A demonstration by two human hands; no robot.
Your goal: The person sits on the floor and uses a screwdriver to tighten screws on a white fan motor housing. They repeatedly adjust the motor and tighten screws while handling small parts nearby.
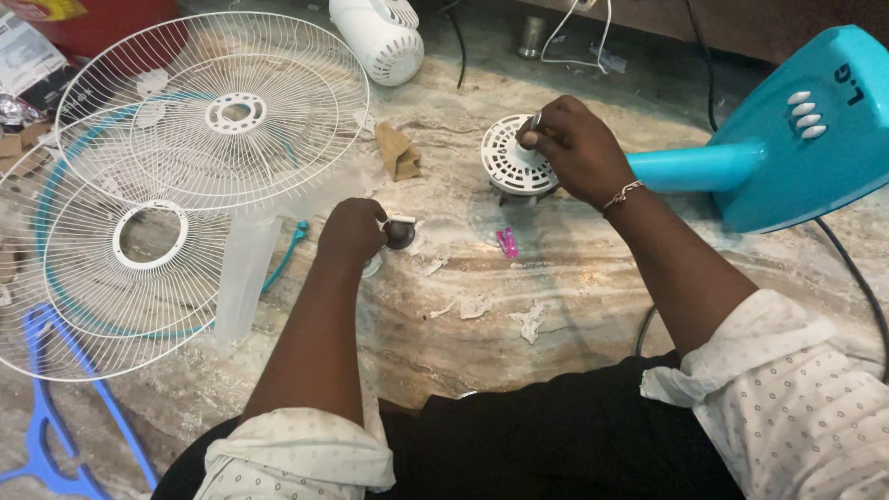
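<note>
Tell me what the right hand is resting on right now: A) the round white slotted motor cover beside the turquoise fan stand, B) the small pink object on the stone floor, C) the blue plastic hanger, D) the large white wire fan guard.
A: the right hand sits on top of the round white slotted motor cover, next to the turquoise fan stand, well away from the other three.
</note>
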